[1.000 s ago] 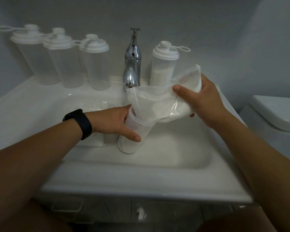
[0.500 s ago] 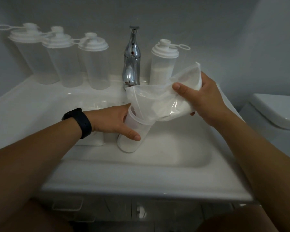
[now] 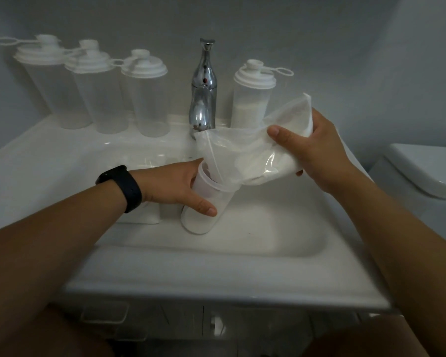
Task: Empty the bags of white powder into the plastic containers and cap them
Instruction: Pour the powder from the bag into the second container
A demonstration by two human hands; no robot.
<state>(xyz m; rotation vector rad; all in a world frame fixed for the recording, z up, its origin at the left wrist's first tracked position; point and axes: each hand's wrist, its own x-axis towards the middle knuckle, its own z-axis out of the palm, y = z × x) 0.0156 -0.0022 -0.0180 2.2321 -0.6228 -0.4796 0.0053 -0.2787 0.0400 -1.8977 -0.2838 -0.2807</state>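
Note:
An open clear plastic container stands tilted in the sink basin with white powder at its bottom. My left hand grips it around the rim. My right hand holds a clear bag of white powder, tipped with its mouth inside the container's opening. A capped container partly filled with powder stands behind, to the right of the tap. Three capped empty containers stand at the back left.
A chrome tap rises behind the white sink. Another bag of powder lies in the basin, mostly hidden under my left wrist. A white toilet stands at the right. A cabinet front shows below the sink.
Almost nothing has moved; both hands keep their hold while the bag stays tipped into the container.

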